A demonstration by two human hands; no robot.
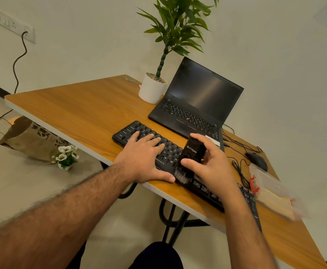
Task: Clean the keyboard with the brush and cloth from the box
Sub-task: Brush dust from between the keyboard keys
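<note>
while right hand (pixel 207 167) fingers grip brush (pixel 191 154) | left hand (pixel 143 158) flat on keyboard (pixel 170 152) | box (pixel 271 193) contents blurred

Warm, even indoor light, moderately bright, no hard shadows. Soft sheen on the laptop screen (pixel 203 94), faint gloss on the table (pixel 85 105). Wide-angle distortion: table edges and walls tilt and bend toward the corners. Motion blur on the left forearm (pixel 48 216) and the clear box (pixel 273 193); centre reasonably sharp.

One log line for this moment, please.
step: brushing | right hand: grips brush, bristles on keyboard | left hand: flat on keys | box: right of keyboard
</note>
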